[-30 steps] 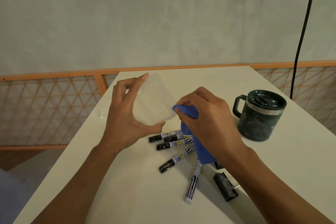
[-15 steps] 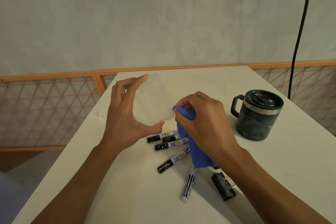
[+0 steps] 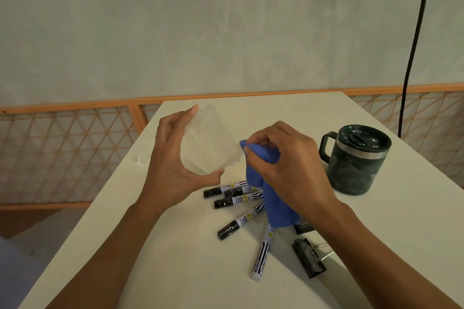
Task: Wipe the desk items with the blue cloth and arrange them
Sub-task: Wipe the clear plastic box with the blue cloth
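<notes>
Left hand grips a clear tray, thumb under its near edge and fingertips on the far edge. It is held tilted above the desk, left of the mug. Right hand is clenched round the bunched blue cloth, between tray and mug. The cloth's top touches the tray's mug-side edge and its tail hangs down, nearer the camera than the mug.

Five markers lie on the desk left of the mug and nearer the camera. Three are bunched side by side, one is angled below them, and one with a white end points toward the camera. The cloth tail covers some of their ends.

A black clip lies near-side of the mug, by the right forearm, and a second clip is half hidden under the cloth. The mug is dark, lidded and upright, handle toward the hands. A black cable hangs down behind the mug.
</notes>
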